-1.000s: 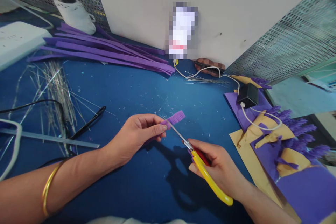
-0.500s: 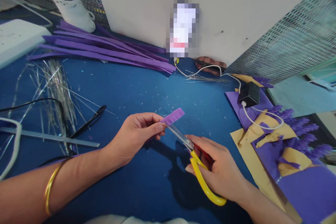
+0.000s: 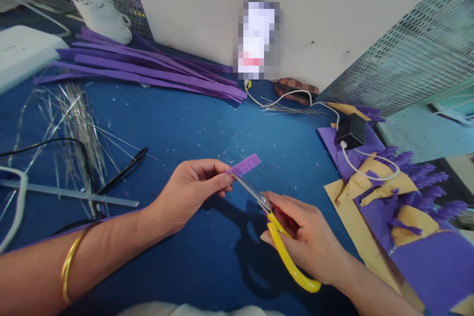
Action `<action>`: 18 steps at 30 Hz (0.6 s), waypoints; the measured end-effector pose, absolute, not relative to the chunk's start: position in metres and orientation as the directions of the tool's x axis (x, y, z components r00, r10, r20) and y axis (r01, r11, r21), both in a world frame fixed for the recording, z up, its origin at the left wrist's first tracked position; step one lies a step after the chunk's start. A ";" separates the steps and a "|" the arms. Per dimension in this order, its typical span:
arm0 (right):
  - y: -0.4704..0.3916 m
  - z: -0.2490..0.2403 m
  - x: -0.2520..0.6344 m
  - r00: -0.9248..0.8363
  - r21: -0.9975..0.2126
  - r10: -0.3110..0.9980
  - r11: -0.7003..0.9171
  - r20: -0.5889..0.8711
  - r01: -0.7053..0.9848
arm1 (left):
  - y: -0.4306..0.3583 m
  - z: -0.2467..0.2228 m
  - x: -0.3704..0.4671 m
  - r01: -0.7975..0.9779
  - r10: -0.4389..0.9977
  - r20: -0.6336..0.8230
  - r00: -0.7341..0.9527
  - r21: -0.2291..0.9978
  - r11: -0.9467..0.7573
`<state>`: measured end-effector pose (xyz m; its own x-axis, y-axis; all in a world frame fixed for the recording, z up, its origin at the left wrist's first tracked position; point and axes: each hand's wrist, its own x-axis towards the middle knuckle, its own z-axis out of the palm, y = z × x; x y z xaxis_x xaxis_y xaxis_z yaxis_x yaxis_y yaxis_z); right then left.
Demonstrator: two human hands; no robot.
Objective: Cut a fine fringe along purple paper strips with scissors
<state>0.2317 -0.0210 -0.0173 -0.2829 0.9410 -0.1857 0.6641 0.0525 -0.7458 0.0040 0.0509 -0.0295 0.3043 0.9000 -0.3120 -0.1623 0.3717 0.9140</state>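
Between the thumb and fingers of my left hand (image 3: 203, 182) is a purple paper strip (image 3: 247, 164), its end pointing up to the right. Fine cuts like a fringe run along the strip's lower edge. My right hand (image 3: 303, 234) is wrapped round the scissors (image 3: 292, 261), which have yellow and red handles. Their blades reach up to the strip's lower edge, close to my left fingertips. How far the blades are apart is too fine to tell. The rest of the strip is hidden behind my left hand.
Long purple strips (image 3: 155, 71) lie at the back left below a white mug (image 3: 101, 15). Thin wires (image 3: 79, 123) and cables spread at the left. A blurred phone (image 3: 255, 39) leans at the back. Wrapped purple flowers (image 3: 418, 173) and a black charger (image 3: 350, 131) sit at the right.
The view has shifted very slightly. Both hands keep nearly the same place, with the strip and the scissors still held; the scissors' handles sit marginally lower.
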 end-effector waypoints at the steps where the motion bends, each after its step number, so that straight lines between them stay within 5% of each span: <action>1: -0.021 -0.017 0.232 -0.289 -0.745 0.939 0.058 -0.184 0.664 | 0.051 -0.029 0.004 -0.166 0.899 -0.316 0.304 0.911 0.377; 18: -0.022 -0.022 0.235 -0.304 -0.743 0.939 0.090 -0.158 0.663 | 0.050 -0.034 0.001 -0.195 0.882 -0.357 0.309 0.884 0.426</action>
